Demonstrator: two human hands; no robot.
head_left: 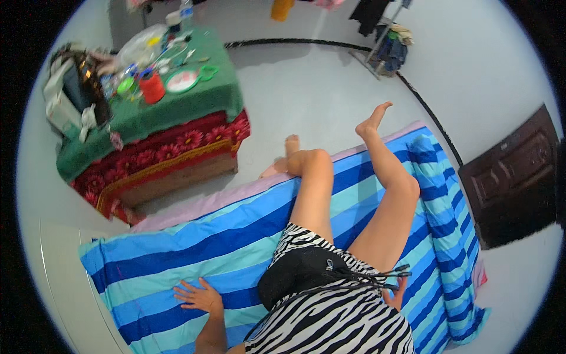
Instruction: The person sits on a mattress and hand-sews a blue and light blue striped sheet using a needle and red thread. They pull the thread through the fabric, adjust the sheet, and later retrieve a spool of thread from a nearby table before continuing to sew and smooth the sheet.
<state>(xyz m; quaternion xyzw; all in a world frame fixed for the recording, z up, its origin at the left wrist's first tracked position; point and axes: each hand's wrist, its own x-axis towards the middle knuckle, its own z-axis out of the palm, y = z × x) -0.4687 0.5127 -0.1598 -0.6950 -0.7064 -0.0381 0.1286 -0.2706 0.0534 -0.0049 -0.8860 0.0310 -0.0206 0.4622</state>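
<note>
My left hand [199, 296] lies palm down on a blue striped bed sheet [141, 262], its fingers spread and nothing in them. On the other side of my body, my right hand [396, 294] rests by my hip against the same sheet. Its thumb stands apart from its fingers, and part of it is hidden by my clothing. A black pouch [300, 274] sits across my lap over zebra-striped clothes [348, 321]. Thin black cords [368, 276] run from the pouch to the right, with their ends just above my right hand.
A table with a green cloth [215, 97] at the far left carries a red container [151, 87], a green-rimmed round item [181, 81], bags and small clutter. Folded striped bedding [439, 206] lines the right. Beyond are a dark door [513, 180] and a clothes rack [377, 53].
</note>
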